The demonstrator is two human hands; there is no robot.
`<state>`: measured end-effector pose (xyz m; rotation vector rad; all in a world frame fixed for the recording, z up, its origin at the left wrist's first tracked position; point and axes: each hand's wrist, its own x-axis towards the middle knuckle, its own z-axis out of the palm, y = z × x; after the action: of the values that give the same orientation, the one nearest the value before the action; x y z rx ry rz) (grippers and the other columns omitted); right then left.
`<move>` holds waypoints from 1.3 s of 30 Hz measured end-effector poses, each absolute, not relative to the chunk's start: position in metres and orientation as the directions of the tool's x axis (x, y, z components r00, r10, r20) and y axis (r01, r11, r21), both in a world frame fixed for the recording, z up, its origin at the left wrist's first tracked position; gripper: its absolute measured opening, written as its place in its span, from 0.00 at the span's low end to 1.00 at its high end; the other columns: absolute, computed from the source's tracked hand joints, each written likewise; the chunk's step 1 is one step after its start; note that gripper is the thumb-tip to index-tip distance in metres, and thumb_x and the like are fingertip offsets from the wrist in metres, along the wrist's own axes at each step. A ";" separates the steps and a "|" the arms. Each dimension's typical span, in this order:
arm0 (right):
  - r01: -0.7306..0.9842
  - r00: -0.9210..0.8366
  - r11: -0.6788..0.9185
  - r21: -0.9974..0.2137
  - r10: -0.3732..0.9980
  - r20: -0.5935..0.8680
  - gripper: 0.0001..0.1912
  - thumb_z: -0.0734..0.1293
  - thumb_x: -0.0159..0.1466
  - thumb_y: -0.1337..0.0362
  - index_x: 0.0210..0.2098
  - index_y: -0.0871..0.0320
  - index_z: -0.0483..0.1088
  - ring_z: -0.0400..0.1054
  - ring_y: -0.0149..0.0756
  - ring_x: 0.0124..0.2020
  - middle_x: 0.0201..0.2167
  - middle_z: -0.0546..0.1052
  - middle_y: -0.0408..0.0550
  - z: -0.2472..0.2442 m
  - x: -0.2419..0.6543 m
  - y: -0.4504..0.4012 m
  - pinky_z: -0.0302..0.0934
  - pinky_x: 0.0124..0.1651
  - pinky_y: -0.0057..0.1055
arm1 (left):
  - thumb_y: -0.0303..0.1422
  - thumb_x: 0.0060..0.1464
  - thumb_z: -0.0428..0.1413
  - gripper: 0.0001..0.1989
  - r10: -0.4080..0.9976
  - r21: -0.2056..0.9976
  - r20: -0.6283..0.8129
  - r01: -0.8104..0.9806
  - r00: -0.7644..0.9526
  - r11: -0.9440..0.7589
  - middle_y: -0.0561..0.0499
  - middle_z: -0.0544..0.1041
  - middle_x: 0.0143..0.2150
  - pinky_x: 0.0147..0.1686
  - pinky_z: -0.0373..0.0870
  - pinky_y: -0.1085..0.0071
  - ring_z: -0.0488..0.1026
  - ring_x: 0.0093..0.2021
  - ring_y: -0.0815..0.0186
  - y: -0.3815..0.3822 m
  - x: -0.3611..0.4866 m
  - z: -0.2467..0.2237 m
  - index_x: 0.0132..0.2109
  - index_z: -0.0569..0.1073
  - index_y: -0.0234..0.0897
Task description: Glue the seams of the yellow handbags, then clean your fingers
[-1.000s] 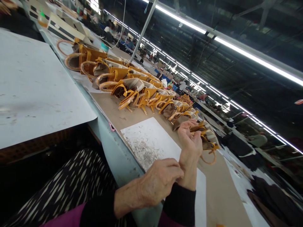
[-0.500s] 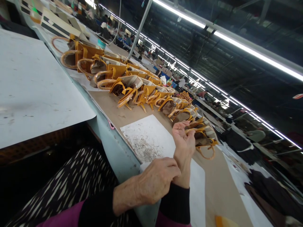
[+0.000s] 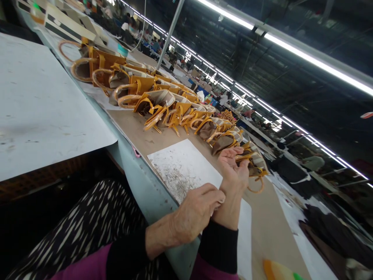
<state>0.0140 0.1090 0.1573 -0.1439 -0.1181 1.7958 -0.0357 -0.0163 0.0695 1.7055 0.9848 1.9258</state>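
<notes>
My left hand (image 3: 195, 212) is closed, back up, its fingertips pinched together against the inner wrist of my other arm. Whatever lies between those fingertips, if anything, is hidden. My right hand (image 3: 233, 165) is held up with the palm turned towards me, fingers loosely curled and apart, and nothing in it. Just behind it stands a long row of mustard-yellow handbags (image 3: 180, 111) with round handles. Under my forearms, a white sheet of paper (image 3: 186, 163) strewn with dark scraps lies on brown board (image 3: 134, 124).
A white-topped surface (image 3: 49, 105) is at the left. Beyond the bags rises a metal pole (image 3: 171, 33). A yellow-and-green item (image 3: 279, 270) lies at the bottom edge, with dark cloth (image 3: 332, 237) at the right. Other people sit far back.
Both hands have shifted slightly to the right. My left fingers have moved a little on the wrist and stay pinched. More of the yellow-and-green item shows at the bottom.
</notes>
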 end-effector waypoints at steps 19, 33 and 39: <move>-0.956 -0.220 -0.210 -0.207 0.975 0.027 0.11 0.49 0.70 0.62 0.37 0.57 0.58 0.63 0.25 0.21 0.23 0.69 0.39 0.136 0.028 0.109 0.62 0.25 0.23 | 0.24 0.60 0.48 0.11 0.641 0.654 0.756 0.179 -0.131 -0.735 0.47 0.74 0.36 0.35 0.70 0.76 0.71 0.34 0.70 -0.029 -0.024 0.043 0.35 0.75 0.33; -0.943 -0.152 -0.125 -0.310 0.986 0.065 0.10 0.54 0.68 0.62 0.34 0.58 0.62 0.64 0.26 0.24 0.25 0.71 0.41 0.122 0.036 0.113 0.63 0.26 0.24 | 0.23 0.58 0.47 0.11 0.702 0.730 0.683 0.166 -0.201 -0.663 0.51 0.71 0.29 0.30 0.66 0.76 0.68 0.29 0.71 -0.012 -0.030 0.073 0.29 0.70 0.32; -0.945 -0.108 -0.070 -0.321 0.989 0.105 0.11 0.54 0.69 0.62 0.32 0.57 0.62 0.64 0.26 0.24 0.24 0.71 0.41 0.124 0.045 0.119 0.62 0.25 0.25 | 0.22 0.59 0.45 0.13 0.720 0.694 0.694 0.237 0.031 -0.679 0.49 0.70 0.29 0.29 0.64 0.76 0.65 0.28 0.71 -0.031 -0.025 0.051 0.29 0.71 0.31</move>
<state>0.0450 0.1192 0.1236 -0.1591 -0.3523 1.6445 -0.0254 -0.0307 0.0512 1.9279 0.9692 1.6865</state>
